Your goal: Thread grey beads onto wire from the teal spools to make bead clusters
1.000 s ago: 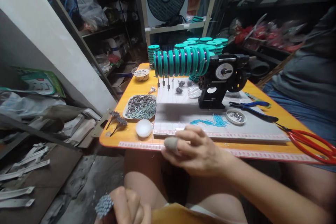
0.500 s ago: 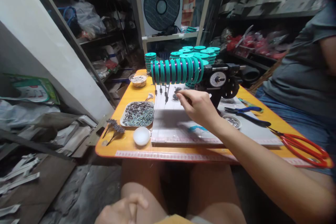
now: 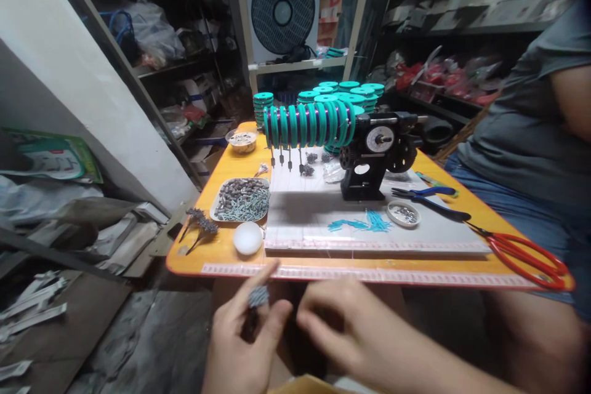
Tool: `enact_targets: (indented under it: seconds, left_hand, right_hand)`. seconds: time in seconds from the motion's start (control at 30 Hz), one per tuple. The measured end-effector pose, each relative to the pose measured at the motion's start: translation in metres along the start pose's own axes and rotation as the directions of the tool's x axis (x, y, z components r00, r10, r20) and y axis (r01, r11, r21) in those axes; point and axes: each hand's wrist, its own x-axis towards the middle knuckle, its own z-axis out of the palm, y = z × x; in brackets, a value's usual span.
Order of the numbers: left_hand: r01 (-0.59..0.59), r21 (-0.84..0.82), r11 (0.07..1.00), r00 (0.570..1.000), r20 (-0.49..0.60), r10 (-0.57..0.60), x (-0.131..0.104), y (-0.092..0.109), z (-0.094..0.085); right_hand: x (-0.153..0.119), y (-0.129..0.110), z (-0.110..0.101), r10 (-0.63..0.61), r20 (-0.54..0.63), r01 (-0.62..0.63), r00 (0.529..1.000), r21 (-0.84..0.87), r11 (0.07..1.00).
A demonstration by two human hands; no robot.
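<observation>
My left hand (image 3: 247,326) is above my lap, in front of the table edge, with its index finger stretched out. A small grey-blue bundle (image 3: 258,297) sits between its fingers; the exact kind is unclear. Close beside it, my right hand (image 3: 341,320) has its fingers curled and thumb near the index finger; whatever they pinch is hidden. Teal spools (image 3: 309,125) line a rod on a black winding machine (image 3: 364,166), with several small dark weights (image 3: 290,166) hanging below. Dark clusters (image 3: 308,163) lie on the white board (image 3: 305,221).
The yellow table (image 3: 221,166) holds a tray of small parts (image 3: 242,200), a white dome (image 3: 248,239), blue tubes (image 3: 364,221), a dish of metal bits (image 3: 404,214), pliers (image 3: 429,197) and red-handled scissors (image 3: 526,258). Another person (image 3: 517,104) sits at the right.
My right hand has drawn back from below the spools to my lap. My left hand has risen from my lap and shows the grey-blue bundle. The hanging weights have spread apart.
</observation>
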Motion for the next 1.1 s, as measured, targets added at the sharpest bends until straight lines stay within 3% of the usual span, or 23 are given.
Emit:
enact_targets:
  seconds: [0.07, 0.13, 0.23, 0.33, 0.4, 0.47, 0.53, 0.57, 0.63, 0.73, 0.83, 0.93, 1.0, 1.1]
  left_hand:
    - [0.161, 0.147, 0.976, 0.973, 0.140, -0.182, 0.008, 0.013, 0.012]
    - [0.228, 0.230, 0.946, 0.925, 0.251, -0.284, 0.010, 0.017, 0.019]
    - [0.224, 0.238, 0.945, 0.901, 0.319, -0.294, 0.003, 0.008, 0.020]
    - [0.303, 0.154, 0.941, 0.874, 0.349, -0.338, -0.005, -0.003, 0.014]
    - [0.425, -0.028, 0.905, 0.843, 0.377, -0.384, -0.009, -0.009, 0.007]
    - [0.547, -0.246, 0.800, 0.808, 0.405, -0.427, -0.011, -0.014, -0.001]
    - [0.626, -0.361, 0.692, 0.767, 0.446, -0.461, -0.012, -0.018, -0.010]
    - [0.649, -0.376, 0.662, 0.749, 0.468, -0.469, -0.012, -0.020, -0.014]
    - [0.668, -0.385, 0.637, 0.733, 0.489, -0.472, -0.014, -0.024, -0.021]
    - [0.681, -0.396, 0.617, 0.722, 0.505, -0.473, -0.017, -0.029, -0.027]
    - [0.678, -0.397, 0.619, 0.726, 0.495, -0.478, -0.021, -0.033, -0.030]
    - [0.652, -0.410, 0.638, 0.751, 0.471, -0.463, -0.022, -0.035, -0.031]
    - [0.622, -0.429, 0.655, 0.776, 0.447, -0.445, -0.021, -0.035, -0.029]
    - [0.559, -0.481, 0.676, 0.827, 0.391, -0.405, -0.020, -0.034, -0.024]
  right_hand:
    - [-0.022, 0.002, 0.029, 0.023, 0.218, -0.041, 0.976, 0.082, 0.996]
    - [-0.033, 0.008, 0.050, 0.025, 0.278, -0.050, 0.960, 0.083, 0.995]
    - [-0.035, 0.014, 0.062, -0.008, 0.298, -0.009, 0.955, 0.056, 0.998]
    - [-0.030, 0.011, 0.053, -0.127, 0.295, 0.130, 0.947, 0.008, 0.991]
    - [-0.026, 0.005, 0.038, -0.225, 0.252, 0.242, 0.941, -0.040, 0.969]
    - [-0.017, -0.001, 0.019, -0.380, 0.060, 0.385, 0.923, -0.111, 0.916]
    - [-0.003, -0.006, 0.002, -0.508, -0.225, 0.438, 0.832, -0.295, 0.849]
    - [0.006, -0.008, -0.003, -0.568, -0.241, 0.451, 0.787, -0.402, 0.797]
    - [0.024, -0.010, -0.007, -0.705, -0.185, 0.526, 0.685, -0.544, 0.653]
    - [0.044, -0.010, 0.005, -0.776, -0.002, 0.654, 0.630, -0.536, 0.533]
    - [0.050, -0.009, 0.021, -0.784, 0.083, 0.725, 0.615, -0.451, 0.521]
    - [0.048, -0.009, 0.028, -0.784, 0.091, 0.735, 0.615, -0.426, 0.527]
    - [0.049, -0.009, 0.022, -0.763, 0.058, 0.708, 0.644, -0.422, 0.566]
    - [0.063, -0.008, 0.003, -0.672, -0.059, 0.574, 0.738, -0.468, 0.672]
